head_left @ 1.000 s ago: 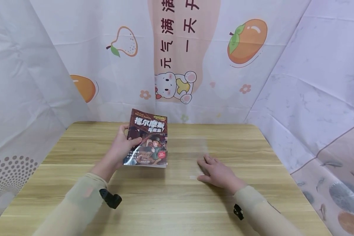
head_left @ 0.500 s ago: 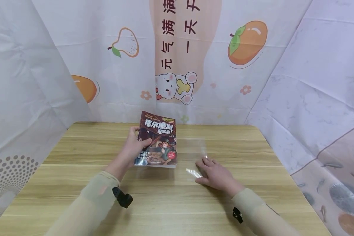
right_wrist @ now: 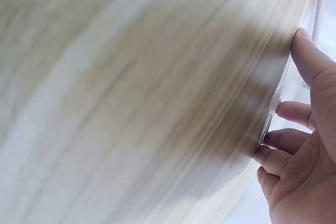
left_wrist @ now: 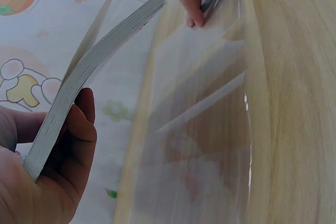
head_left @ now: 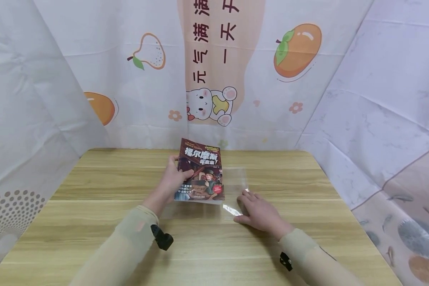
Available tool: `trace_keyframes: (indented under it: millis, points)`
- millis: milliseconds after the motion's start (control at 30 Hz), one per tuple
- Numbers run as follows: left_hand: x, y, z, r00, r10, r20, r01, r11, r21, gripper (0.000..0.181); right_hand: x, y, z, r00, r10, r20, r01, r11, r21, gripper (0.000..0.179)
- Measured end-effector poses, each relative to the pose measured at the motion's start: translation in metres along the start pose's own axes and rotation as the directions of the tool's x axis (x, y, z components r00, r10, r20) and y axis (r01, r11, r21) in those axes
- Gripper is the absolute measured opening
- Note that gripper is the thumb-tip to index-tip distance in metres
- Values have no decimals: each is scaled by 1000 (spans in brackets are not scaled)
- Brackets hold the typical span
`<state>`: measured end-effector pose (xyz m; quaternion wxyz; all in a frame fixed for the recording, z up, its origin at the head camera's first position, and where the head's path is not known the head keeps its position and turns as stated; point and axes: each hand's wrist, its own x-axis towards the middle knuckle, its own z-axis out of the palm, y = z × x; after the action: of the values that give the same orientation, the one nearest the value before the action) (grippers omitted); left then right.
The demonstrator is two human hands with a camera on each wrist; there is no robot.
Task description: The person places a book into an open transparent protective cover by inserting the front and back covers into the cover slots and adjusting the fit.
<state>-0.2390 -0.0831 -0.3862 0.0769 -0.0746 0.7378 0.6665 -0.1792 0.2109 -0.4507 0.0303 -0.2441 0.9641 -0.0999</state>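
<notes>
My left hand (head_left: 174, 180) has brought the dark reddish-brown paperback book with white title characters (head_left: 204, 161) rightward; a second ago it was farther left, well apart from my right hand (head_left: 261, 211). From the head view it now overlaps the clear, thin plastic sheet (head_left: 236, 183) lying on the pale wood-grain tabletop (head_left: 200, 250), with a strip of plastic showing between the book and my right fingers. My left thumb and fingers are clamped on the book's left side; it is tilted and bowed, with a thin flap standing away from its pages. My right hand has barely moved: thumb and fingertips are spread apart, touching the plastic, though I can't tell whether they nip it. A bright glint has appeared near my thumb. I judge this brings book and plastic close enough to line up, but the book doesn't look laid flat yet.
</notes>
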Motion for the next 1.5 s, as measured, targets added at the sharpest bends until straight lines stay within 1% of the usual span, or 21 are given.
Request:
trace_keyframes:
  millis: [133,267,367,500,667,867,967,1067,1133,1367,1500]
  points:
    - [2,-3,6,1000,-2,5,2,1000,-8,65,0,-3,1,999,39,-1,-39,999,16,71]
    - [2,-6,12,1000,-11,7,11,1000,3,67,-1,-5,3,995,101,6,-102,994,31,84]
    - [2,-9,16,1000,-17,-3,17,1000,19,68,-1,-7,3,991,130,11,-130,991,44,92]
    - [4,-14,21,1000,-13,-2,13,1000,23,65,-2,-7,4,992,129,1,-129,990,52,94]
    - [4,-19,26,1000,-16,19,16,1000,13,64,-3,-6,4,993,118,-21,-117,991,62,94]
    - [4,-24,30,999,-24,34,23,1000,19,62,-2,-6,5,992,115,-42,-111,990,86,93]
    - [4,-27,32,999,-16,32,15,999,29,62,-2,-6,6,992,114,-52,-108,989,99,96]
    - [5,-31,35,999,-12,33,10,999,35,60,-2,-6,6,994,93,-57,-86,991,106,97]
    - [5,-34,37,1000,-5,31,3,999,45,59,-2,-5,5,997,65,-53,-59,993,98,97]
    - [5,-40,42,999,21,29,-23,997,72,57,-4,-4,4,999,-39,-37,39,999,20,81]
    - [4,-42,42,1000,17,27,-19,995,93,57,-6,-5,4,996,-69,-51,70,997,15,76]
